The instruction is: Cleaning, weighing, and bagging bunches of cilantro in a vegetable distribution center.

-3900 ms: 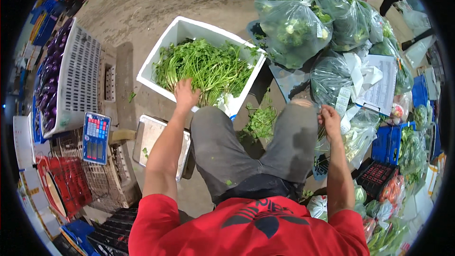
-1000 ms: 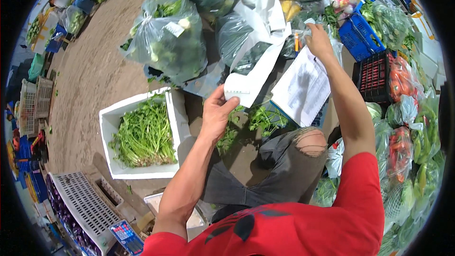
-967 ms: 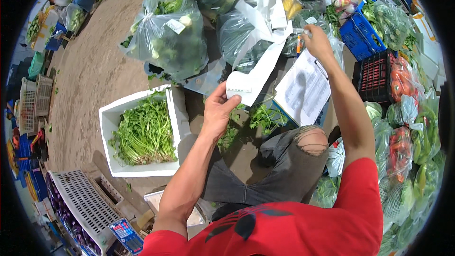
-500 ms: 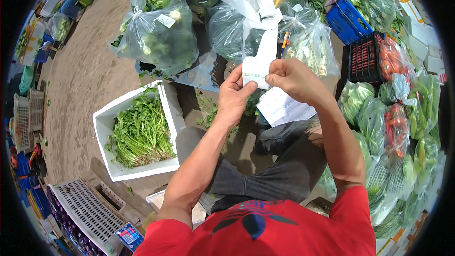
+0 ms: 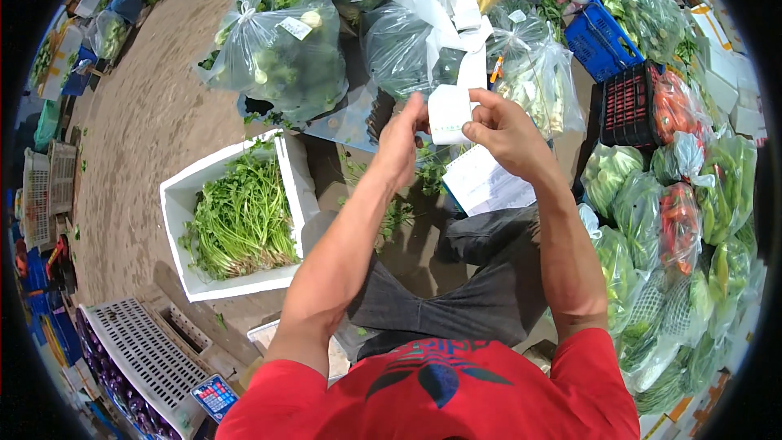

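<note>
A long white strip of paper labels (image 5: 453,33) hangs folded over the bags in front of me, and its lower end comes toward my hands. My right hand (image 5: 513,137) pinches the right edge of the end label (image 5: 449,121) between thumb and fingers. At the label's left edge, my left hand (image 5: 397,147) is turned side-on with its thumb raised off the paper; whether its fingertips touch the label is hidden. Just below lies an open notebook (image 5: 489,181) with written pages, by my knee. An orange pen (image 5: 496,69) rests beside the strip.
A white foam box (image 5: 173,232) of leafy green herbs (image 5: 240,216) stands left of my legs. Clear bags of vegetables (image 5: 281,53) crowd ahead. On the right are a blue crate (image 5: 599,37), a black crate (image 5: 626,106) and more bagged vegetables. A white perforated crate (image 5: 151,358) is lower left.
My left hand has loosened from the label, turned side-on and lifted its thumb. My right hand still pinches the label, which has shifted slightly right and tilted.
</note>
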A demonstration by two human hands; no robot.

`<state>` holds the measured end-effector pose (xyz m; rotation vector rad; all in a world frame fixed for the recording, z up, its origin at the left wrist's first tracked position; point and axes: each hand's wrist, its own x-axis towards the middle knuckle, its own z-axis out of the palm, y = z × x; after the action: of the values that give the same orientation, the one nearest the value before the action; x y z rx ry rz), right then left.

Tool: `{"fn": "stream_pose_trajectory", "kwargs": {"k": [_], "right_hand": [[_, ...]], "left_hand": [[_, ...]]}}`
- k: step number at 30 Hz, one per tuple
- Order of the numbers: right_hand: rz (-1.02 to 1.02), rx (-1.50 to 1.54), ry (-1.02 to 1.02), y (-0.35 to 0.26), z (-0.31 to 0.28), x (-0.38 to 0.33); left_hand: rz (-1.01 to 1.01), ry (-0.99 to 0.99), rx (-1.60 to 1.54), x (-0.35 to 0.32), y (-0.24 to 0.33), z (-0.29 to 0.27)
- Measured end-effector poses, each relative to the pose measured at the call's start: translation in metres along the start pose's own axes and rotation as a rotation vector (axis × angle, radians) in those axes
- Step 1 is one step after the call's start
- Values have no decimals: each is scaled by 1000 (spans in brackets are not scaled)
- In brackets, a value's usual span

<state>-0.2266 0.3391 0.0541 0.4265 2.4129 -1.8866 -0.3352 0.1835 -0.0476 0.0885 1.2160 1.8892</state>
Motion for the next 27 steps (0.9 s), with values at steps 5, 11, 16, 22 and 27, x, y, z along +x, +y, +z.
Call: {"fn": "stream_pose_trajectory", "kwargs": {"k": [5, 11, 16, 22, 27], "right_hand": [[16, -76, -13, 9, -12, -8], [14, -125, 27, 14, -27, -9], [-25, -21, 3, 22, -34, -7], [-12, -47, -26, 25, -38, -4], [18, -54, -52, 27, -41, -2]], "left_hand": [[2, -128, -110, 32, 35, 16], [46, -132, 19, 33, 48, 38], [83, -114, 21, 29, 44, 46], [84, -129, 23, 26, 41, 44], [99, -120, 7, 28, 39, 44]]}}
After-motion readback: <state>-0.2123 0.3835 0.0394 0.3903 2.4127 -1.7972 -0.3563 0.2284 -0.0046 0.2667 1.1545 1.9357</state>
